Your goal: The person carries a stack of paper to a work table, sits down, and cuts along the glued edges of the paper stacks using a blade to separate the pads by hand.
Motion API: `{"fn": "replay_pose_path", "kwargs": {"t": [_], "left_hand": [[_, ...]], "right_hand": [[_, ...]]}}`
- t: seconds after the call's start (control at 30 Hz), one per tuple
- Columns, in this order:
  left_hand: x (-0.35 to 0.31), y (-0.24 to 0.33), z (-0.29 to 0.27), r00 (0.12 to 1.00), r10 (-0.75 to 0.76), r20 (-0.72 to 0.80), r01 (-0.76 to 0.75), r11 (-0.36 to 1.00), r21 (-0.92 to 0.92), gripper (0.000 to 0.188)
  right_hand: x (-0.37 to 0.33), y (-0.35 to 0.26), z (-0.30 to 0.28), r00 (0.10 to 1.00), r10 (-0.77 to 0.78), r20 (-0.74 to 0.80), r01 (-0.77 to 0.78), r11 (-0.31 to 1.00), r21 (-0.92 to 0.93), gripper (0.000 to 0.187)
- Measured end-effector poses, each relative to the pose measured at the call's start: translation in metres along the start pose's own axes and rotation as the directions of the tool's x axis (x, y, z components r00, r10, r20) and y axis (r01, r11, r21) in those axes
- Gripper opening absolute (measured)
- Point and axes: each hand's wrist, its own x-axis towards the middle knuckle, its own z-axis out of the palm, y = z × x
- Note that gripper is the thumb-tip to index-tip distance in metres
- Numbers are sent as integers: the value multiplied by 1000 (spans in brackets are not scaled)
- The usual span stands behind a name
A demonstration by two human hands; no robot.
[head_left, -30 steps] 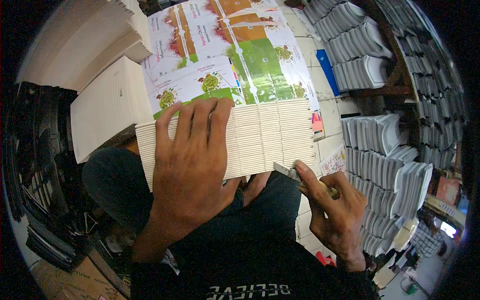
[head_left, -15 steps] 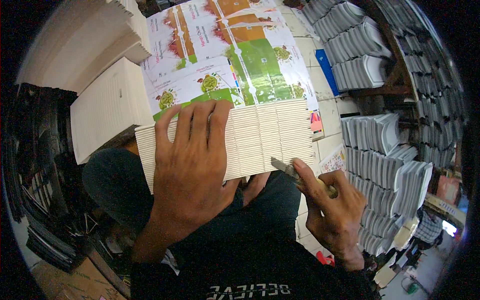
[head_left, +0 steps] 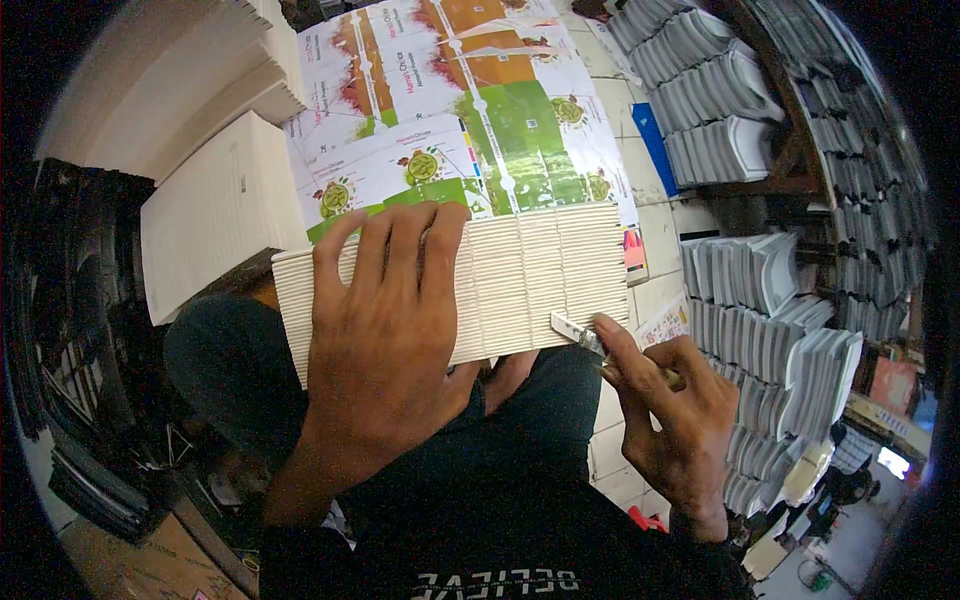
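Note:
A long stack of cream booklets [head_left: 500, 270] lies across my lap, its ridged side facing up, with crosswise lines of holes or stitching. My left hand [head_left: 385, 290] grips it near the left end; the fingers reach over the top to the far edge, the thumb bends down at the near edge. In my right hand [head_left: 670, 405] is a knife [head_left: 580, 335] with a short metal blade, held between thumb and curled fingers. The blade tip rests at or just above the near edge of the stack, towards its right end. Most of the handle is hidden in my fingers.
Beyond the stack lie glossy printed sheets [head_left: 510, 130] in green, orange and white. Cream paper blocks [head_left: 220, 215] stand at the left. Piles of grey-white booklets [head_left: 770, 380] fill the right side, some on a shelf [head_left: 770, 183]. A blue strip [head_left: 655, 145] lies on the tiled floor.
My right hand and the knife have shifted slightly right along the near edge, and the blade has tilted so it looks brighter. The left hand stays almost where it was.

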Motion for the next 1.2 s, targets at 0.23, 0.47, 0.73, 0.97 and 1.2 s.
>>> {"fn": "replay_pose_path", "kwargs": {"t": [0.23, 0.47, 0.73, 0.97, 1.2], "left_hand": [[-1, 0, 0, 1000, -1, -4, 1, 1000, -2, 95], [-4, 3, -2, 999, 14, 38, -14, 1000, 10, 89], [-4, 2, -2, 999, 1, 34, -1, 1000, 2, 89], [-4, 1, -2, 1000, 8, 28, -9, 1000, 22, 89], [-6, 0, -2, 1000, 2, 29, -2, 1000, 9, 89]], "right_hand": [[-4, -1, 2, 999, 32, 39, -33, 999, 24, 82], [8, 4, 20, 988, -33, -153, 32, 999, -10, 77], [5, 3, 2, 1000, 12, 11, -12, 1000, 23, 74], [7, 3, 3, 1000, -17, -12, 17, 1000, -5, 75], [22, -4, 17, 986, -15, -165, 12, 1000, -19, 55]]}}
